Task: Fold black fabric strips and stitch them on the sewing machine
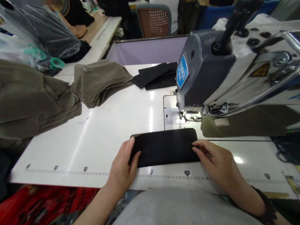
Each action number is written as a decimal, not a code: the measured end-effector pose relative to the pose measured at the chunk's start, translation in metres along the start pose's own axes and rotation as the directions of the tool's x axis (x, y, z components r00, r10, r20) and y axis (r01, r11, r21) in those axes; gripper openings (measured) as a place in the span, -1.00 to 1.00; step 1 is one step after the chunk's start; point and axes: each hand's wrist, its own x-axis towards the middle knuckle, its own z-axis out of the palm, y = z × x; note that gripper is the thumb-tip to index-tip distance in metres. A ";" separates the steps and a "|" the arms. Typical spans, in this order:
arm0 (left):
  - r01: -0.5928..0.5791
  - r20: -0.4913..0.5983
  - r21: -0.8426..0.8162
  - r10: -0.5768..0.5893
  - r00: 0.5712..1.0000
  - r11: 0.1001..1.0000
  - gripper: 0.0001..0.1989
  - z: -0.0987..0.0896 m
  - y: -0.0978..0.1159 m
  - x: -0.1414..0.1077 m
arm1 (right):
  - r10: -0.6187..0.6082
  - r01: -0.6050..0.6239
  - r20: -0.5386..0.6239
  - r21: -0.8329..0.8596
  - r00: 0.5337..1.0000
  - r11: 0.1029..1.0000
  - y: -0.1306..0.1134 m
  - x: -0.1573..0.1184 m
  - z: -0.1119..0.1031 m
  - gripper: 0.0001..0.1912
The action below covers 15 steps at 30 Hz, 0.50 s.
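A black rectangular fabric piece [165,147] lies flat on the white sewing table just in front of the sewing machine's needle area [181,115]. My left hand [124,161] grips its left end between thumb and fingers. At the opposite end, my right hand [212,156] pinches the right edge with thumb and index finger. A thin strip of brownish-grey shows along the piece's upper left edge. The fabric's far edge sits close to the metal needle plate [172,116], short of the presser foot.
Stacked olive-brown fabric pieces [98,79] and a larger draped pile [35,100] occupy the left. Black fabric pieces [159,75] lie behind. The sewing machine head [206,62] overhangs the right, with olive fabric [243,123] beneath its arm. Scissors [281,153] rest at far right.
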 end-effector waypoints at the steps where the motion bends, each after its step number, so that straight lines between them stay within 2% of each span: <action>1: -0.036 0.032 -0.006 0.036 0.999 0.999 -0.47 -0.001 0.000 0.000 | 0.001 -0.001 -0.001 0.005 1.000 1.000 0.000 0.000 0.000 -0.85; 5: -0.032 0.149 -0.005 0.033 0.988 0.999 -0.66 -0.008 0.002 0.006 | 0.002 -0.003 0.010 0.016 1.000 1.000 -0.001 -0.001 -0.001 -0.84; 15: -0.044 0.142 0.075 0.033 0.989 0.996 -0.74 -0.008 0.001 0.011 | -0.022 0.022 0.019 -0.040 1.000 0.999 -0.002 0.003 -0.001 -0.84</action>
